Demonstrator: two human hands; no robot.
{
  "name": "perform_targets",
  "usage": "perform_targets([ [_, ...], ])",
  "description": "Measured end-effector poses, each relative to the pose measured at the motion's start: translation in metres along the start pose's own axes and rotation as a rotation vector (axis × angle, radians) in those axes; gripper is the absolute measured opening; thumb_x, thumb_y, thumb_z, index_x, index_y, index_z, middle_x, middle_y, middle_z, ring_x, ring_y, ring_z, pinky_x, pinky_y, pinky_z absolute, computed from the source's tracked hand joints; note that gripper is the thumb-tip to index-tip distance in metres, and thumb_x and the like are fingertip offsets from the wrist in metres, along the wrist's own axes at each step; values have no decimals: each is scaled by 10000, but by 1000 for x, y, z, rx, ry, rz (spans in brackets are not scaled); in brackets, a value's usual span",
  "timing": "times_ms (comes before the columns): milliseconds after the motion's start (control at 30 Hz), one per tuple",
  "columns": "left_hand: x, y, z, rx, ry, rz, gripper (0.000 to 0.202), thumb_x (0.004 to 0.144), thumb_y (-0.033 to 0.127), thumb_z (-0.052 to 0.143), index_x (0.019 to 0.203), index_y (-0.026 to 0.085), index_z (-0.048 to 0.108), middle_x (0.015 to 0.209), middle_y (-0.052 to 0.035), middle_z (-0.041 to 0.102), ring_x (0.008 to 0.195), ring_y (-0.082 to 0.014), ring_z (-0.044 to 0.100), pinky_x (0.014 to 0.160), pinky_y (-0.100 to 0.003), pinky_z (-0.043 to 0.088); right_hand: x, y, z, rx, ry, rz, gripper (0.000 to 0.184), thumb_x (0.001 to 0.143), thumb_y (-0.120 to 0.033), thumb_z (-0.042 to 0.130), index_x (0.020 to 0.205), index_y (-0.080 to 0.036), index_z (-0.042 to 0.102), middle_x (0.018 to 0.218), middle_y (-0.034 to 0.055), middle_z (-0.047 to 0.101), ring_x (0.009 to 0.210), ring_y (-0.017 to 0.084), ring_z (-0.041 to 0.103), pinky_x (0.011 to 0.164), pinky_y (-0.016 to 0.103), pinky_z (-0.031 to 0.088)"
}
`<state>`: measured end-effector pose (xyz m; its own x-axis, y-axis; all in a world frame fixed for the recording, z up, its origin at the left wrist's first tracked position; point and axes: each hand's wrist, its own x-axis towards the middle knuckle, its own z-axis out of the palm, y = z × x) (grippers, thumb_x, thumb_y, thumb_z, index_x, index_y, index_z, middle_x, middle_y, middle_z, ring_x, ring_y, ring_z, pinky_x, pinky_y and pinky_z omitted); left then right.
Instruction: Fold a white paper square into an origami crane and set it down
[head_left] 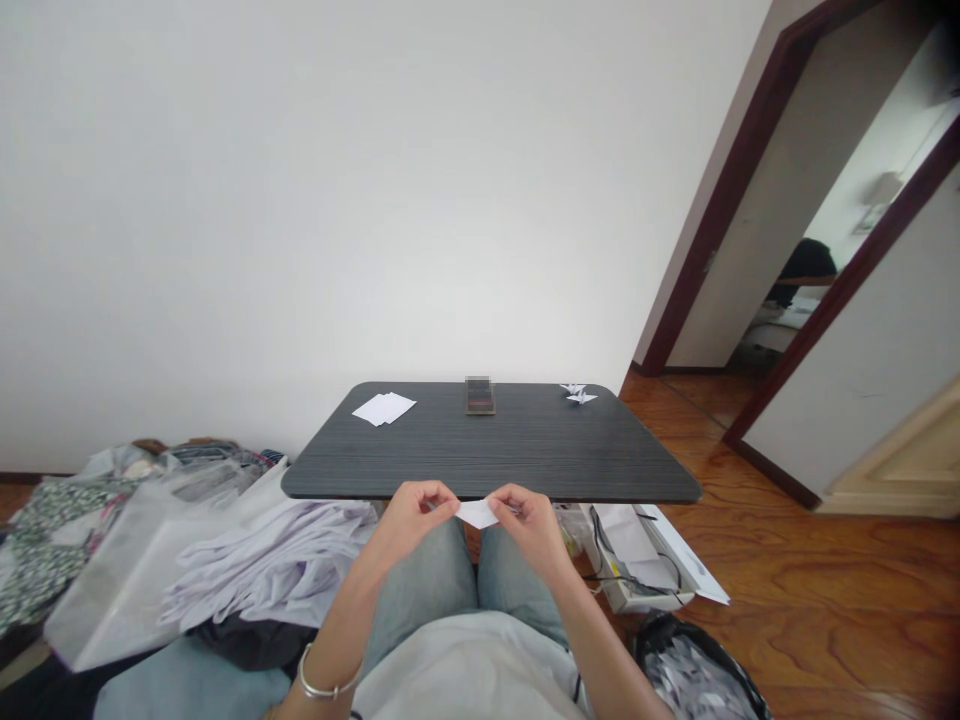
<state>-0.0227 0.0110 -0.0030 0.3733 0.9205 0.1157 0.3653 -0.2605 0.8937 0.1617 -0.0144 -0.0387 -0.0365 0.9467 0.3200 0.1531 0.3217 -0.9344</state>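
Observation:
Both my hands meet just in front of the near edge of the dark table (525, 460), over my lap. My left hand (411, 520) and my right hand (531, 522) each pinch one end of a small folded white paper (478, 514) held between them, fingers closed on it. A silver bracelet sits on my left wrist. On the table's far side lie a few white paper sheets (384, 408) at the left and two small folded paper cranes (578, 393) at the right.
A dark phone-like object (480, 396) lies at the table's far middle. Piles of clothes and bags (187, 540) fill the floor at left. A white box with cables (637, 555) sits under the table's right side. An open doorway (825, 250) is at right.

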Motion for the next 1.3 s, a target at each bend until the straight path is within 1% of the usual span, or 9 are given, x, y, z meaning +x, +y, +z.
perform_targets([
  [133,0,-1,-6,-48,-16,-26,288,727,381,595,668,105,650,551,-9,582,491,-100,457,484,-208,327,1,6,-2,25,10,4,199,797,-331,542,716,-174,634,666,26,640,635,167,576,572,245,440],
  [300,-1,7,-9,-108,-70,-45,262,739,360,583,721,117,677,612,-34,639,555,-126,529,538,-221,388,2,6,-3,44,21,20,207,786,-353,552,702,-181,631,641,15,627,608,158,566,543,236,427],
  [467,-1,6,-8,-92,-77,-23,261,765,341,558,735,109,674,624,-44,644,567,-131,543,538,-221,408,3,5,0,86,-19,48,173,746,-323,597,683,-162,611,598,8,613,562,139,547,528,229,405],
  [567,0,3,-8,-82,-80,6,277,791,348,530,763,113,674,649,-48,648,598,-139,556,546,-224,422,3,7,1,85,-19,41,178,753,-320,585,675,-162,608,574,1,602,541,132,536,514,226,393],
  [733,1,4,-4,-127,-55,67,338,828,403,467,775,124,650,675,-45,637,620,-138,557,575,-231,436,4,9,1,92,7,51,206,766,-345,571,704,-158,630,599,16,636,549,143,562,511,232,412],
  [833,1,6,0,-167,-42,29,323,802,422,504,741,126,616,654,-38,627,597,-133,549,541,-221,416,3,7,2,82,31,55,204,767,-345,578,714,-158,639,636,33,662,579,158,586,535,244,426],
  [933,1,7,3,-162,-7,14,288,779,403,542,686,134,586,605,-18,602,561,-124,527,519,-214,395,3,6,2,92,48,64,189,757,-335,591,700,-160,636,639,35,666,580,161,591,540,244,423],
  [1067,2,2,4,-144,26,42,294,805,390,506,682,135,583,601,-16,592,563,-125,528,522,-215,397,4,11,2,88,26,76,179,749,-323,594,687,-158,626,608,24,641,557,149,565,525,237,402],
  [1300,4,-2,4,-112,26,64,336,834,399,462,665,133,578,587,-26,602,541,-132,543,511,-223,400,5,12,2,-27,-9,38,173,762,-301,560,678,-163,624,617,16,630,575,143,543,534,234,389],
])
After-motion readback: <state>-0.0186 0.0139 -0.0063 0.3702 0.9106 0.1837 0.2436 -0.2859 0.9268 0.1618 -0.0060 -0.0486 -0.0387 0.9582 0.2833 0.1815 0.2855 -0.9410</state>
